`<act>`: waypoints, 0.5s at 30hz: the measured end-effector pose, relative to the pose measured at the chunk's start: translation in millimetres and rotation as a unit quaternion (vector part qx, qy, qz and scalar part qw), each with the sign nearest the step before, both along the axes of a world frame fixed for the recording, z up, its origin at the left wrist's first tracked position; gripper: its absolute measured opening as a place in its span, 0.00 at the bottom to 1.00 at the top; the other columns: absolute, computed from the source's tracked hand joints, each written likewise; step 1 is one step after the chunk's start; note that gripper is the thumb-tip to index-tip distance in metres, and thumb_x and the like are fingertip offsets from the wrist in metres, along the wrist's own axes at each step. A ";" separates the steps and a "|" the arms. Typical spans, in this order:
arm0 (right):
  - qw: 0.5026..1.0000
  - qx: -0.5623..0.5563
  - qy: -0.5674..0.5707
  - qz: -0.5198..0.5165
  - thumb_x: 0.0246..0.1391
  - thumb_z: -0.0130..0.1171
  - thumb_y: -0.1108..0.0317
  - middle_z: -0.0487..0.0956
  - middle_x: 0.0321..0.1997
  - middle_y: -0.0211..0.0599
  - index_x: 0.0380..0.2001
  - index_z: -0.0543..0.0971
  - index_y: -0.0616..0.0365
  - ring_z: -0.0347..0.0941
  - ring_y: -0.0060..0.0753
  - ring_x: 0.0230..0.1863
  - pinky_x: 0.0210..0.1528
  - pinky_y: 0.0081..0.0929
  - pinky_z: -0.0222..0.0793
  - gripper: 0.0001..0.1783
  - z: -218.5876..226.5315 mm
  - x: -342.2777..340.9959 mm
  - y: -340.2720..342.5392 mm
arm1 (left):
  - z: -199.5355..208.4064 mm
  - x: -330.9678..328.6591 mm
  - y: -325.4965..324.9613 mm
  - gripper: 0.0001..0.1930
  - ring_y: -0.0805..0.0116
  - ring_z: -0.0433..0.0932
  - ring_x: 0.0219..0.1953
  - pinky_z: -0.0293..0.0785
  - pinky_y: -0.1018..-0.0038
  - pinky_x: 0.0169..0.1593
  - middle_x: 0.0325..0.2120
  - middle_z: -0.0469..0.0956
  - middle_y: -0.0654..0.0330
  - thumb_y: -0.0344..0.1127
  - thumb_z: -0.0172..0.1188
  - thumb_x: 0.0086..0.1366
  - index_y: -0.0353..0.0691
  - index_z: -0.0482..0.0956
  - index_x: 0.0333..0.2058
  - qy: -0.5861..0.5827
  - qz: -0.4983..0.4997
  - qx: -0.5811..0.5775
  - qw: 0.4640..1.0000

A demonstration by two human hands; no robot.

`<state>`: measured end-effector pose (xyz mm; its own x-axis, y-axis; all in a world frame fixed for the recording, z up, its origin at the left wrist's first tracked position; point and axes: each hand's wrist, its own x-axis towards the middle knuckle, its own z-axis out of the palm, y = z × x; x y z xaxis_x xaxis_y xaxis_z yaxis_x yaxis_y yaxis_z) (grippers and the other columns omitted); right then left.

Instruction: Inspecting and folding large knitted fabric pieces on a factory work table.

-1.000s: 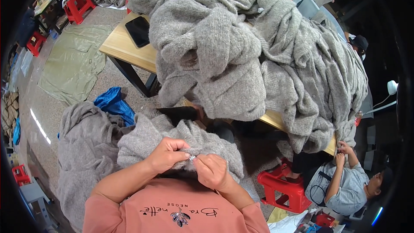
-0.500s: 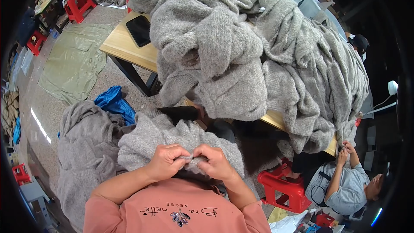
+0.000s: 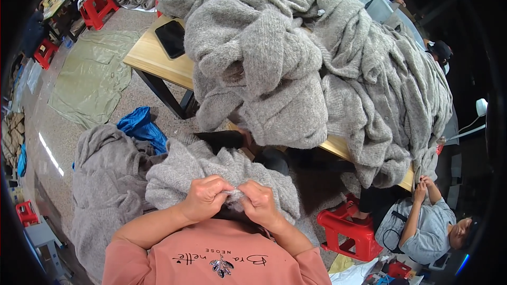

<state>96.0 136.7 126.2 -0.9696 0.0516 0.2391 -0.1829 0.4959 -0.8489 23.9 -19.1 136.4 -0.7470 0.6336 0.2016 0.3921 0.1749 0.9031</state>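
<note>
A grey knitted garment (image 3: 185,174) lies bunched over my lap. Its edge is pinched between the fingers of my left hand (image 3: 207,196) and my right hand (image 3: 259,200), which are close together in front of my chest. Both hands are closed on the knit, thumbs on top. Whether anything small is also between the fingertips, I cannot tell. To my left a second heap of grey knitwear (image 3: 103,190) hangs down beside my lap.
A wooden table (image 3: 145,55) ahead carries a large pile of grey knits (image 3: 280,63) and a black phone (image 3: 170,38). A red stool (image 3: 354,232) stands at right, near a seated person (image 3: 428,227) handling knitwear. Blue cloth (image 3: 141,126) and a greenish sheet (image 3: 92,76) lie at left.
My right hand has turned slightly, its fingers pointing more downward at the knit edge. My left hand stays nearly in place. The garment still lies on my lap.
</note>
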 end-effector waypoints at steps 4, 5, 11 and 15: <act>0.999 0.010 0.010 -0.045 0.32 0.53 0.81 0.69 0.20 0.42 0.25 0.72 0.61 0.68 0.43 0.20 0.19 0.33 0.63 0.10 -4.8 -0.4 -7.2 | -1.8 4.4 3.2 0.11 0.61 0.76 0.22 0.73 0.74 0.25 0.23 0.76 0.54 0.16 0.53 0.40 0.35 0.75 0.26 0.109 0.022 0.025 0.993; 0.999 0.010 0.011 -0.045 0.32 0.53 0.81 0.69 0.20 0.42 0.25 0.72 0.61 0.68 0.43 0.20 0.19 0.33 0.63 0.10 -5.3 -1.8 -8.4 | -1.8 5.6 3.8 0.11 0.61 0.75 0.22 0.73 0.73 0.25 0.23 0.75 0.54 0.16 0.54 0.41 0.35 0.75 0.26 0.141 0.031 0.033 0.989; 0.991 0.072 0.106 -0.035 0.30 0.52 0.81 0.65 0.17 0.38 0.22 0.71 0.62 0.65 0.39 0.16 0.17 0.30 0.61 0.09 2.8 -5.0 -6.7 | -1.0 6.2 4.4 0.10 0.63 0.74 0.19 0.70 0.74 0.22 0.20 0.75 0.55 0.17 0.55 0.40 0.35 0.74 0.24 0.070 0.076 0.052 0.993; 0.977 0.153 0.147 -0.032 0.27 0.52 0.81 0.62 0.15 0.36 0.21 0.70 0.61 0.63 0.36 0.15 0.15 0.29 0.59 0.10 -3.0 -8.1 -5.5 | -0.9 8.4 5.7 0.09 0.64 0.74 0.18 0.68 0.76 0.22 0.19 0.75 0.56 0.17 0.55 0.41 0.36 0.74 0.23 0.034 0.084 0.058 0.994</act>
